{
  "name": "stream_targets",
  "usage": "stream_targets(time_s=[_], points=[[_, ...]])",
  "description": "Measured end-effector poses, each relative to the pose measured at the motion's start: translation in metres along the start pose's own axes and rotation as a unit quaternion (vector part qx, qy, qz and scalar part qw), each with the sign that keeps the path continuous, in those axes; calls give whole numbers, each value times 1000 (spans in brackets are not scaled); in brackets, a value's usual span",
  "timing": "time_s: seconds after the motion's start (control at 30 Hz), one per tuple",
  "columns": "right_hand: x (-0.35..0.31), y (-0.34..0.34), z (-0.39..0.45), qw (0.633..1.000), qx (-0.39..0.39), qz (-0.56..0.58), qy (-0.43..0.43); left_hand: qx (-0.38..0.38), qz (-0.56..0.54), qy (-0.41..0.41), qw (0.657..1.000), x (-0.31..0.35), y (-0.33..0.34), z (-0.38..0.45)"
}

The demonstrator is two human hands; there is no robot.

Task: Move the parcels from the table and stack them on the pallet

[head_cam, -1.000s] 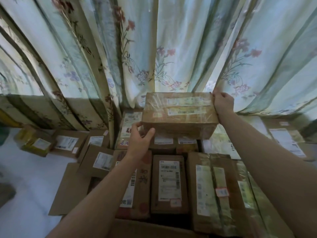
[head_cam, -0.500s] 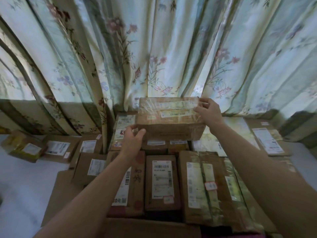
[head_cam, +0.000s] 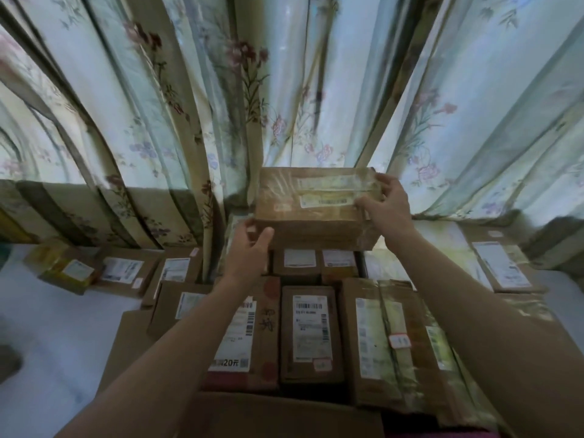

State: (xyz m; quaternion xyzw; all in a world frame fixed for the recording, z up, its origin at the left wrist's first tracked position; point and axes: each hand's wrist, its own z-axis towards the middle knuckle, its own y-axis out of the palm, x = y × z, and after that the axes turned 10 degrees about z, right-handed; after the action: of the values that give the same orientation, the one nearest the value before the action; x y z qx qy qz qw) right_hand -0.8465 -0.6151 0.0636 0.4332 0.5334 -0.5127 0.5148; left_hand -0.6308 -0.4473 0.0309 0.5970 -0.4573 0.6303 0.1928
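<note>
Taped cardboard parcel [head_cam: 316, 207], centre of frame, atop the stacked parcels [head_cam: 311, 330] before the curtain [head_cam: 189, 105]. Stiff, seemingly light; slick tape, so best gripped at opposite ends. Left hand [head_cam: 249, 248] cupping lower-left corner; right hand [head_cam: 387, 205] pinching right end.

Both bare arms reach forward, hands raised at about the same height.

The left hand [head_cam: 249, 248] is seen from the back, wrist straight, thumb spread to the right and fingers [head_cam: 252, 223] curled over the near left corner of what it grips. The right hand [head_cam: 387, 205] sits a little higher and farther out, wrist bent slightly inward, fingers spread and curved over the right end, thumb pointing left.
</note>
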Motion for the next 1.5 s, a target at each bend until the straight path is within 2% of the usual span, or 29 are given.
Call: stream_targets(time_s=[0.1,0.17,0.3,0.37,0.47,0.67,0.83,0.93,1.1,1.27,1.4,1.5], points=[[-2,30,-5,999,-52,-3,8,42,41,4,998,-5,-27,12],[3,48,-4,998,-58,-19,7,45,83,6,996,-19,-42,27],[7,66,1,995,-85,-31,38,30,27,-12,999,-25,-53,35],[7,72,0,993,-96,-57,25,26,5,-17,999,-25,-55,33],[5,74,-3,993,-89,-73,18,10,3,-17,1000,-31,-57,37],[0,65,-11,983,-122,-135,7,-11,28,-17,999,-37,-62,40],[-8,56,-19,982,-94,-163,-28,20,66,-16,997,-37,-82,30],[-16,60,-26,968,-108,-209,-84,50,112,-7,992,-41,-107,21],[-44,109,-58,925,-165,-282,-194,74,232,18,970,-47,-172,-2],[-66,195,-121,899,-228,-266,-263,74,343,51,935,-68,-259,-21],[-74,280,-182,885,-257,-257,-291,69,394,42,916,-113,-355,-33],[-68,347,-226,890,-265,-242,-281,79,426,39,901,-148,-438,-37]])
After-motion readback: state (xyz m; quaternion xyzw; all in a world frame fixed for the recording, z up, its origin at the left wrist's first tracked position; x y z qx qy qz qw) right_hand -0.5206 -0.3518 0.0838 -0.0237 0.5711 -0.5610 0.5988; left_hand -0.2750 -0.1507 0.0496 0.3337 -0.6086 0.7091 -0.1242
